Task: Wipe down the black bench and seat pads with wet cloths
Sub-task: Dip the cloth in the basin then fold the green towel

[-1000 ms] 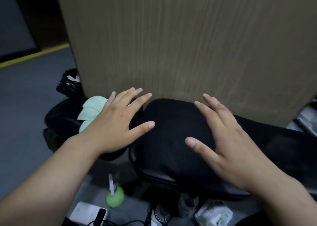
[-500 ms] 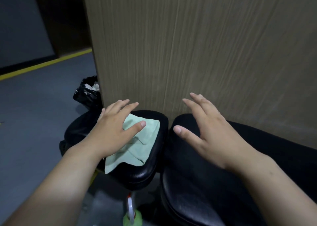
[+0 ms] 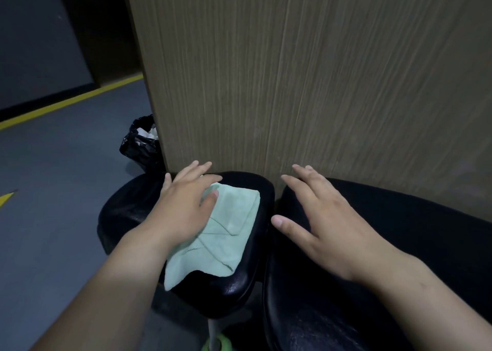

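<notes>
A pale green cloth [image 3: 226, 233] lies spread on the left black seat pad [image 3: 239, 289]. My left hand [image 3: 183, 204] lies flat on the cloth's far left part, fingers straight and pointing toward the wooden panel. My right hand [image 3: 324, 222] is spread with straight fingers over the near left end of the larger black pad [image 3: 426, 244] on the right; whether it touches the pad is unclear. It holds nothing.
A tall wood-grain panel [image 3: 319, 84] stands right behind both pads. A black rubbish bag [image 3: 139, 143] sits on the grey floor [image 3: 53, 204] beside the panel's left edge. A green object [image 3: 215, 344] shows below, between the pads. Yellow lines mark the floor at left.
The view has swung left and both hands have moved from the larger pad toward the left one. My left hand has come to lie on the green cloth; my right hand follows at the larger pad's left end.
</notes>
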Demonstrator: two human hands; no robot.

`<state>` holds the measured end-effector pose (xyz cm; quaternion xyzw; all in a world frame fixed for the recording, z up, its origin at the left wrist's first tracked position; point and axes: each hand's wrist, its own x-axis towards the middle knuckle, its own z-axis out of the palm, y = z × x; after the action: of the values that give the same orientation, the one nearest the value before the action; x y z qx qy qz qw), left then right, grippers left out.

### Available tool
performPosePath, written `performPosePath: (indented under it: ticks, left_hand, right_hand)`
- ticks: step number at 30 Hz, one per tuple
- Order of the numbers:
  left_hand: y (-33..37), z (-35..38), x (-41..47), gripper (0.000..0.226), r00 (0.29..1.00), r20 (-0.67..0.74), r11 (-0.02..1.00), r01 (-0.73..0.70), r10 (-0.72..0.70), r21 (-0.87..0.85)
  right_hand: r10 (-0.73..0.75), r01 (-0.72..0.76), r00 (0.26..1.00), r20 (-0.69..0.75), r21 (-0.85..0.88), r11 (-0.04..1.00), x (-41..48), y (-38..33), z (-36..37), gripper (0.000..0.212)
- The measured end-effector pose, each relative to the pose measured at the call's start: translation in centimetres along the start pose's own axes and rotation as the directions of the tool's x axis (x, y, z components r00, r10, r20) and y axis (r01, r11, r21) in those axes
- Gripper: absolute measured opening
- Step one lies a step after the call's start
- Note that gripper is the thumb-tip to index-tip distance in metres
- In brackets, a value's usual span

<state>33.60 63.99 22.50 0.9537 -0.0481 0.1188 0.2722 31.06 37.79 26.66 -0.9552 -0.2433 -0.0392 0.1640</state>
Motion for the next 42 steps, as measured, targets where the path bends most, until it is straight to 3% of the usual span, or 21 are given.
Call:
performPosePath:
  ticks: [8, 22, 29, 36, 42]
  left_hand:
    - [0.3, 0.6, 0.5, 0.017, 0.997, -0.026, 0.984, 0.08, -0.076, 0.158]
    - [1.1, -1.4, -0.9, 0.025, 0.998, 0.013, 0.981, 0.057, -0.06, 0.184]
    - [-0.1, -1.7, -1.3, 0.005, 0.998, -0.029, 0.985, 0.061, -0.057, 0.163]
    - [-1.0, -1.1, -1.1, 0.045, 0.987, 0.085, 0.986, 0.128, -0.137, 0.106]
    - [-0.8, -1.2, -1.0, 0.048, 0.982, 0.097, 0.979, 0.145, -0.159, 0.144]
  right_hand:
    - [-0.035, 0.035, 0.999, 0.017, 0.005, 0.999, 0.4, -0.2, 0.8, 0.081]
    - [-0.051, 0.053, 0.992, 0.118, -0.013, 0.999, 0.9, -1.6, 3.4, 0.068]
    - [-0.072, 0.08, 0.975, 0.211, -0.031, 0.996, 1.0, -2.2, 4.0, 0.052]
    - [-0.099, 0.095, 0.982, 0.158, 0.035, 0.995, 1.1, -2.4, 3.5, 0.034]
    - [-0.064, 0.06, 0.994, 0.084, 0.057, 0.997, 2.1, -2.0, 2.9, 0.03]
